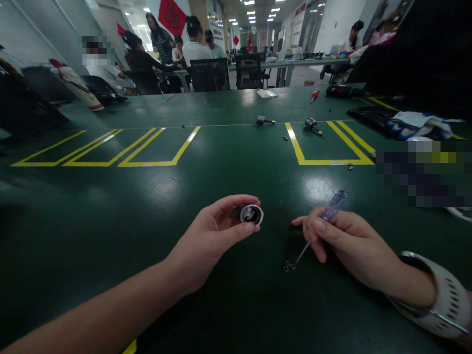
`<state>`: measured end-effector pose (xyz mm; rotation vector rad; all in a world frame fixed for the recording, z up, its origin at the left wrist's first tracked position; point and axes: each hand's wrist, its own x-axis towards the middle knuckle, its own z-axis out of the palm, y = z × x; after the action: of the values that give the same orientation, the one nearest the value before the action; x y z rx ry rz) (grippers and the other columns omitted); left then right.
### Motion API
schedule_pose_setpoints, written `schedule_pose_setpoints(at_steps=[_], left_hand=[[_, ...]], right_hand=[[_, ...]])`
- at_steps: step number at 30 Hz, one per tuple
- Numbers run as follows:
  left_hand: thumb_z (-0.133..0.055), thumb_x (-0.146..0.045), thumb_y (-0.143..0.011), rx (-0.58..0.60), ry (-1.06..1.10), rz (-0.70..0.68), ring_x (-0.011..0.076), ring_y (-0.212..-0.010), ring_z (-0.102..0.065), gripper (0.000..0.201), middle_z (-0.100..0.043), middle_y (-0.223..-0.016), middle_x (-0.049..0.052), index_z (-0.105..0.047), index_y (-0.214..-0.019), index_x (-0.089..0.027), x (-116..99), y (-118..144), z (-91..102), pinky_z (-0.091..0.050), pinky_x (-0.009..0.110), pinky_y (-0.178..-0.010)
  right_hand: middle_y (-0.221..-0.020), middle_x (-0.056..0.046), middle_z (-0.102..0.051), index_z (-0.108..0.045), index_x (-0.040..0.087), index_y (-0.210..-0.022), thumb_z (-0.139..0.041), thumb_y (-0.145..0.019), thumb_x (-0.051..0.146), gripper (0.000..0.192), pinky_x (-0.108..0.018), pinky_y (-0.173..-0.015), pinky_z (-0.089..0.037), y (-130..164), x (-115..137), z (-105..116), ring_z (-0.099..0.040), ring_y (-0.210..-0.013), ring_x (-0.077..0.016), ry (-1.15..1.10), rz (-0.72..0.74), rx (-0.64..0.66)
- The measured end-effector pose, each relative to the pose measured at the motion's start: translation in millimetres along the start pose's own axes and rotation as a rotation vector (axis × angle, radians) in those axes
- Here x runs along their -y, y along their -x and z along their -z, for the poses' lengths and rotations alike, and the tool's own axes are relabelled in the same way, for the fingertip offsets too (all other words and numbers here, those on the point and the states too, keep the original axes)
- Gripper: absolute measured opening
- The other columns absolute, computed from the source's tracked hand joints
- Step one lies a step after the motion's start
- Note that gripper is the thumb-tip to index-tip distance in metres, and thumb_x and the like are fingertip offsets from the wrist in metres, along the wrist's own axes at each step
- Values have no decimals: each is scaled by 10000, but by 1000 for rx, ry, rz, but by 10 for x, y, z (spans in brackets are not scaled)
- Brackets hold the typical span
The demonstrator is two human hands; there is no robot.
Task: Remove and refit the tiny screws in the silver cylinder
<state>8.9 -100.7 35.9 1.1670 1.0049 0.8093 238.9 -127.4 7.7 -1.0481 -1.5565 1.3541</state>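
My left hand (221,221) grips a round metal housing (251,215) between thumb and fingers. Its hollow end faces me, and small parts show inside the cavity. In my right hand (342,233) is a screwdriver (335,205) with a clear purplish handle, its thin shaft slanting down to the left. The shaft's tip is at, or very close to, a small cluster of dark ring-shaped parts (289,266) on the green table. Whether the tip touches them I cannot tell. A gap separates my two hands.
Two metal parts with shafts, one left (260,120) and one right (311,124), lie farther back. Small dark pieces (350,167) rest near the yellow tape (332,162). A red screwdriver (314,95) and a blue-white cloth (420,124) are at the far right. People sit beyond the table.
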Motion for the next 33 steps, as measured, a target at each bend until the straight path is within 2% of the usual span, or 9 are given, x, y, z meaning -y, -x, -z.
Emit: schedule_pose_setpoints(at_steps=[5, 8, 11, 13, 16, 20, 23, 27, 33], left_hand=[[-648, -129, -732, -3, 4, 0, 211, -1011, -629, 330, -674, -1086, 39, -637, -1041, -243, -2, 5, -2, -503, 388, -918], [-651, -124, -719, -29, 2, 1, 217, -1015, -630, 336, -685, -1071, 43, -646, -1036, -235, -12, 15, -6, -486, 394, -938], [-641, -106, -714, -46, 11, 5, 218, -1032, -625, 359, -685, -1087, 40, -648, -1047, -239, -12, 25, -9, -481, 392, -945], [-639, -100, -716, -45, 19, 9, 212, -1045, -620, 368, -676, -1114, 32, -647, -1052, -249, -4, 29, -8, -487, 379, -938], [-646, -94, -717, -38, 18, 17, 205, -1055, -615, 374, -676, -1115, 27, -645, -1057, -250, 15, 28, -3, -496, 360, -930], [-651, -98, -724, -23, -8, 29, 192, -1053, -616, 370, -684, -1099, 29, -640, -1065, -243, 43, 26, -8, -496, 347, -934], [-644, -98, -728, -11, -26, 19, 179, -1028, -628, 360, -692, -1076, 27, -639, -1059, -241, 62, 27, -35, -504, 330, -920], [-647, -88, -709, -16, -63, -6, 187, -962, -656, 345, -714, -992, 34, -645, -1031, -214, 67, 35, -96, -526, 338, -878], [-645, -87, -695, -31, -130, -24, 181, -933, -663, 335, -715, -968, 34, -642, -1012, -195, 62, 39, -143, -531, 322, -861]], right_hand=[[-542, 14, -531, -524, 200, -655, -426, -924, 374, 335, -289, -691, -509, 7, 93, -32, -613, -704, -163, 172, 59, 34], [-583, 22, -518, -512, 201, -651, -435, -922, 291, 296, -334, -805, -492, 42, 157, -61, -601, -703, -150, 315, 173, 55], [-661, 29, -511, -509, 197, -710, -472, -889, 183, 184, -409, -957, -396, 105, 182, -82, -561, -678, -126, 436, 339, 74], [-666, 32, -508, -500, 195, -757, -465, -873, 134, 136, -430, -969, -374, 143, 183, -89, -536, -637, -116, 494, 434, 100], [-640, 28, -503, -485, 197, -764, -437, -878, 153, 132, -435, -939, -397, 172, 193, -101, -527, -601, -123, 540, 503, 107], [-609, 23, -553, -502, 217, -815, -397, -923, 248, 154, -416, -918, -430, 175, 234, -129, -565, -582, -134, 563, 606, 30], [-666, -2, -628, -526, 215, -902, -394, -938, 269, 147, -400, -912, -448, 181, 238, -152, -616, -661, -153, 596, 683, -19], [-833, -43, -685, -544, 199, -991, -454, -915, 252, 129, -416, -954, -427, 193, 187, -171, -635, -850, -186, 716, 725, 49], [-902, -56, -700, -554, 192, -1054, -494, -890, 198, 174, -398, -959, -425, 155, 126, -193, -640, -914, -188, 809, 737, 72]])
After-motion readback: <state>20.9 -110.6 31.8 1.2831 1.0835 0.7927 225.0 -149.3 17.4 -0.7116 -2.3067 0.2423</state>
